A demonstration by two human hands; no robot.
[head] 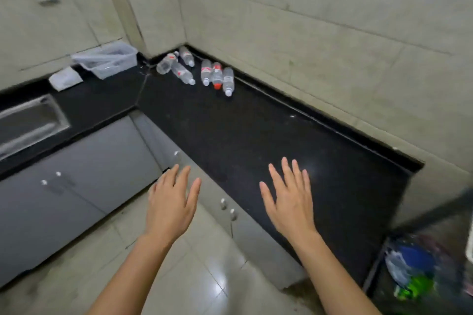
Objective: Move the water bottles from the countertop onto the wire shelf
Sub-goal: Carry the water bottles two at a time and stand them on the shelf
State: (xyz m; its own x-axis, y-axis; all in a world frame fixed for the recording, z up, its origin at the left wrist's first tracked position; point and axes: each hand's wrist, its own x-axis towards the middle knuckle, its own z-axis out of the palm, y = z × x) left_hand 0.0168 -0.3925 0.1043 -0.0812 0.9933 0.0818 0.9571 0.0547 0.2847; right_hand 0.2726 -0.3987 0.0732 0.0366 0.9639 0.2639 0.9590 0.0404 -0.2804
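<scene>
Six water bottles (206,71) lie on their sides in the far corner of the countertop (256,135); apparently none has reached the shelf. The left hand (171,202) and right hand (289,199) hover well short of them, fingers straight and spread, holding nothing.

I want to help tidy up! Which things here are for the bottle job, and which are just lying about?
For the job: water bottles lying on the black countertop, left hand, right hand.
Just lying about: clear plastic bin, white bundle, sink.
</scene>
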